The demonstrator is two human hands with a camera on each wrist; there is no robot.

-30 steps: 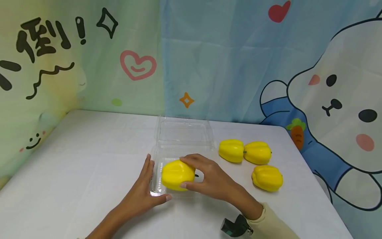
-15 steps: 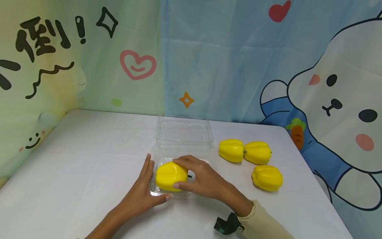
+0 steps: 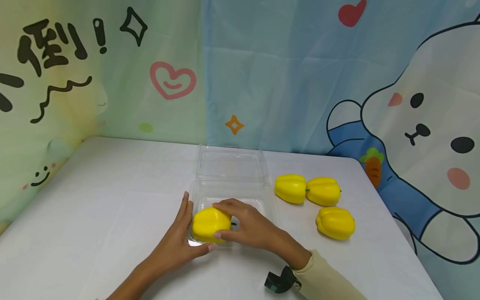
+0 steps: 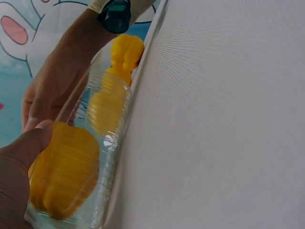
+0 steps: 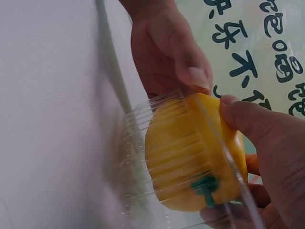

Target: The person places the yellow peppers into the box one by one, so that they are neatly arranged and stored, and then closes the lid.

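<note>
A yellow bell pepper (image 3: 208, 225) with a dark green stem sits in the left part of a clear plastic clamshell box (image 3: 240, 190), its lid folded open toward the back. My right hand (image 3: 252, 223) grips the pepper from the right, thumb in front and fingers behind, as the right wrist view also shows the pepper (image 5: 190, 152) behind the box's ribbed wall. At the box's front left corner is my left hand (image 3: 179, 241), fingers straight along the left side and thumb stretched along the front. Seen from the left wrist, the pepper (image 4: 71, 167) shows through the clear wall.
Right of the box lie two yellow peppers end to end, a left one (image 3: 290, 189) and a right one (image 3: 323, 191). Nearer the front is another pepper (image 3: 335, 223). A printed cloth backdrop (image 3: 262, 83) hangs behind the white table (image 3: 112, 187).
My right hand has moved the pepper left and slightly toward me, into the box's front left corner. The left hand has stayed almost still, as have the other peppers.
</note>
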